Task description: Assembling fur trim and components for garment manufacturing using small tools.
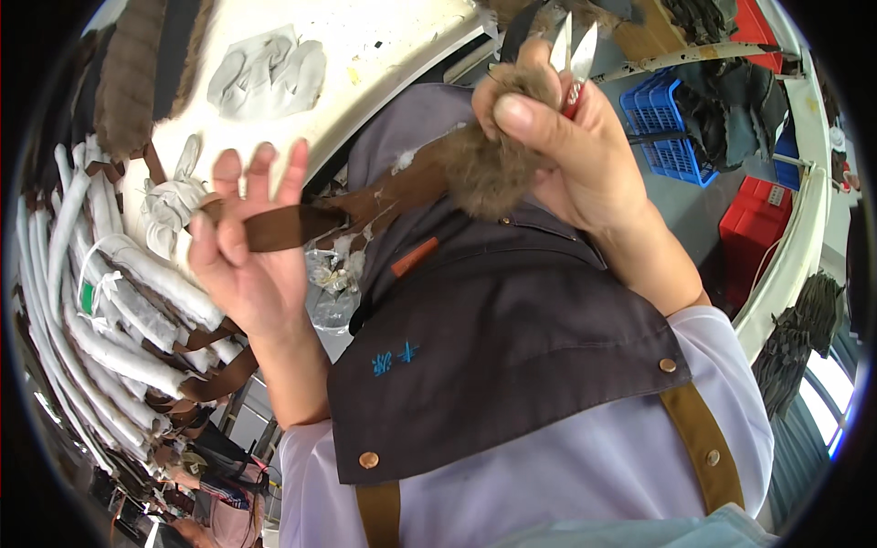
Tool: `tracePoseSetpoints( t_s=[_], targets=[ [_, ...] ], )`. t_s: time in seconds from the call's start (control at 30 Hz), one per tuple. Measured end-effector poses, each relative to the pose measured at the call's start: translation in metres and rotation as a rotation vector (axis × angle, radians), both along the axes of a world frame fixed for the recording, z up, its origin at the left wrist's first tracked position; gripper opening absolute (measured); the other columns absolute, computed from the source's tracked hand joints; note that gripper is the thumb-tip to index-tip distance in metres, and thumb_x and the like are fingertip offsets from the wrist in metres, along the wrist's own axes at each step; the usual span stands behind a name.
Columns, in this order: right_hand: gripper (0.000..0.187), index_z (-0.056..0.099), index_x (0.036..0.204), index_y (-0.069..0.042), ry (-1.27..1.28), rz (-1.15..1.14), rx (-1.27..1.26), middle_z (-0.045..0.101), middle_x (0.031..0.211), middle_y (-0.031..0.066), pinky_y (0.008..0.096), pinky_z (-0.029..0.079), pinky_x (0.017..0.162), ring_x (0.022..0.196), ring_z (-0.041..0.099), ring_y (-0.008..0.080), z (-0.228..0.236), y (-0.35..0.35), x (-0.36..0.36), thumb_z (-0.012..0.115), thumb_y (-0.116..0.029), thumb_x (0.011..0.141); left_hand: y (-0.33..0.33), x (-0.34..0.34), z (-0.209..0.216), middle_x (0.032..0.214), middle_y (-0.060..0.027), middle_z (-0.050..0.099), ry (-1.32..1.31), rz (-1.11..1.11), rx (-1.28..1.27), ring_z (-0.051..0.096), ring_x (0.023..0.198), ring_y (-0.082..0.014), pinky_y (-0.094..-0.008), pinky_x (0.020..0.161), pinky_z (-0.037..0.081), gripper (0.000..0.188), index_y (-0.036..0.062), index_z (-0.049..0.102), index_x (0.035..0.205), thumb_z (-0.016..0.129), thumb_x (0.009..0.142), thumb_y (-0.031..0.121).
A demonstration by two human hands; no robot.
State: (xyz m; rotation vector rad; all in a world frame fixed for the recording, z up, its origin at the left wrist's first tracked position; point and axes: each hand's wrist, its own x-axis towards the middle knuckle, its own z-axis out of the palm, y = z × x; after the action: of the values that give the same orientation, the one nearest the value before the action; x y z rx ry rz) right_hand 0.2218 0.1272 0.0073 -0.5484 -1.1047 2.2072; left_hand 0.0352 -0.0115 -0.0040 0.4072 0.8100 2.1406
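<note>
My right hand (585, 146) is closed on a tuft of brown fur (493, 169), pinched between thumb and fingers. Tucked in the same hand are red-handled scissors (575, 78), blades apart and pointing up. A flat brown fabric strip (393, 196) runs from the fur down to the left. Its near end (274, 228) passes through my left hand (256, 247), where thumb and forefinger pinch it while the other fingers stretch upward. Wisps of pale fluff cling to the strip. The far side of the fur is hidden by my right fingers.
At the upper left a white table (356, 91) carries pale gloves (265, 78). Rolled white-and-brown strips (128, 301) are heaped at the left. A blue crate (658, 119) of dark pieces and a red box (754, 224) stand at the right. A clear plastic bag (333, 301) lies beside my apron.
</note>
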Motion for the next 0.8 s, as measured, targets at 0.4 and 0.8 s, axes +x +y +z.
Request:
tracePoseSetpoints(
  t_s=[0.4,0.8],
  targets=[
    [0.031,0.053,0.098,0.001,-0.197,0.287,0.728,0.056,0.083,0.0081,0.0284,0.044,0.075,0.082,0.056,0.0156,0.029,0.023,-0.073,0.045,-0.029,0.093,0.014,0.039,-0.013,0.107,-0.0158,0.055,1.149,-0.351,-0.567,0.055,0.101,-0.0266,-0.0372,0.087,0.043,0.051,-0.0015,0.04,0.12,0.063,0.082,0.024],
    [0.068,0.023,0.136,0.0,-0.229,1.21,0.466,0.056,0.102,0.0174,0.0311,0.044,0.085,0.095,0.056,0.0208,0.049,0.04,-0.098,0.051,-0.04,0.089,-0.002,-0.029,0.021,0.09,0.0003,0.057,-0.08,0.18,-0.225,0.05,0.065,-0.0106,-0.0227,0.056,0.041,0.037,0.0091,0.051,0.113,0.04,0.093,0.039]
  ],
)
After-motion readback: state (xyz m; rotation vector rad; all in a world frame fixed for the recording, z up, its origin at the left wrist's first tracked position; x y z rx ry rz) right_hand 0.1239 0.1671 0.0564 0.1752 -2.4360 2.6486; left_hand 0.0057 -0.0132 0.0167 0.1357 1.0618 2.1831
